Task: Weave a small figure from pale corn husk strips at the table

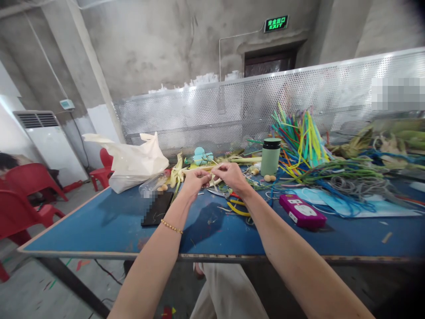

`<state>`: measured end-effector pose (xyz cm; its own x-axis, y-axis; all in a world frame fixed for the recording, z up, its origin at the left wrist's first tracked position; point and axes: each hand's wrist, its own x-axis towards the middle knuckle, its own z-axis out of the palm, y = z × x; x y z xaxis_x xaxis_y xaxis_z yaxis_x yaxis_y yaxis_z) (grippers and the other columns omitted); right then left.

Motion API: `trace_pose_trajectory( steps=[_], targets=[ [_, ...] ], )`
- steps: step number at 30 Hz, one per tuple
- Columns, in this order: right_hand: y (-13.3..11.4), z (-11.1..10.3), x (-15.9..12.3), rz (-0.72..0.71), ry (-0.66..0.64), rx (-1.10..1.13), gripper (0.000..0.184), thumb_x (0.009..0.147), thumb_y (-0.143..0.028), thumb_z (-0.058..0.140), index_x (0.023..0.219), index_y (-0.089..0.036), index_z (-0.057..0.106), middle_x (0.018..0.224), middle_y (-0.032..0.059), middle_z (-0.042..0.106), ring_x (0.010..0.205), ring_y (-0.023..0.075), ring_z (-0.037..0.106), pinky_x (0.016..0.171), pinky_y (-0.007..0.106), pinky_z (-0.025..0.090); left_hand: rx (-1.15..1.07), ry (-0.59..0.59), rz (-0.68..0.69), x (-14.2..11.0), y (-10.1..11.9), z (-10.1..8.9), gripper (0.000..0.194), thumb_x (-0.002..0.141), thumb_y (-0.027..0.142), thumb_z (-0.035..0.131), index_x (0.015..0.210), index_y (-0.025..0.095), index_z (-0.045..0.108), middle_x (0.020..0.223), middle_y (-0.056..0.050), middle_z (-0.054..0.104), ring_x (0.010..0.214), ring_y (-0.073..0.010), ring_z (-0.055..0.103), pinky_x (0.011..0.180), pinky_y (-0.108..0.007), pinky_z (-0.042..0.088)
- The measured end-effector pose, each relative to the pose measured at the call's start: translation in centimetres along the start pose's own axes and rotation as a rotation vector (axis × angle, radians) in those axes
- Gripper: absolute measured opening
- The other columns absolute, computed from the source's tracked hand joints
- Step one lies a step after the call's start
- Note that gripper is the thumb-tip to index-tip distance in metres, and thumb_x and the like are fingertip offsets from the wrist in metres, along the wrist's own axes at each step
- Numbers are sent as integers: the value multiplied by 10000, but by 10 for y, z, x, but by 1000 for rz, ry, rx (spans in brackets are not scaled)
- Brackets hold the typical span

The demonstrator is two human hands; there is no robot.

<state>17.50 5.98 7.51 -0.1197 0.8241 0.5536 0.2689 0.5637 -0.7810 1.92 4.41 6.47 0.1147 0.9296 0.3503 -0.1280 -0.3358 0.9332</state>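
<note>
My left hand (196, 179) and my right hand (231, 175) are held close together above the blue table (99, 230), fingers pinched on a thin pale yellow strip (212, 170) that runs between them. The strip looks like a dried leaf or husk piece. A beaded bracelet (171, 226) sits on my left wrist. Just below the hands lie scissors with red handles (229, 194) and yellow strips (237, 208).
A green cylinder cup (270, 156) stands right of my hands, with a bundle of coloured strips (300, 137) and tangled cords (345, 179) beyond. A magenta box (302, 212), a black slab (156, 209), a white bag (134, 161) and red chairs (23, 195) are around.
</note>
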Motion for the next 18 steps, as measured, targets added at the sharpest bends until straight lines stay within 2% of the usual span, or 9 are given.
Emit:
trace_pose_trajectory(
  steps=[10, 16, 18],
  targets=[
    [-5, -1, -1, 36, -1, -9, 152, 745, -266, 658, 725, -124, 710, 622, 59, 700, 576, 152, 632, 578, 253, 456, 46, -52, 26, 1, -2, -1, 252, 633, 301, 818, 676, 114, 654, 527, -14, 567, 491, -88, 473, 506, -224, 337],
    [-11, 0, -3, 68, 28, 52, 131, 752, -245, 675, 691, -129, 674, 583, 34, 659, 529, 133, 601, 526, 234, 458, 2, -108, 22, 2, -5, -2, 297, 610, 322, 837, 725, 105, 670, 574, -14, 589, 521, -85, 489, 532, -223, 353],
    [-14, 1, -4, 115, 36, 109, 122, 766, -246, 684, 744, -125, 679, 616, 33, 668, 528, 125, 601, 513, 227, 457, -6, -100, 23, 3, -5, -3, 306, 605, 324, 844, 724, 105, 666, 563, -11, 584, 512, -83, 482, 531, -224, 348]
  ],
)
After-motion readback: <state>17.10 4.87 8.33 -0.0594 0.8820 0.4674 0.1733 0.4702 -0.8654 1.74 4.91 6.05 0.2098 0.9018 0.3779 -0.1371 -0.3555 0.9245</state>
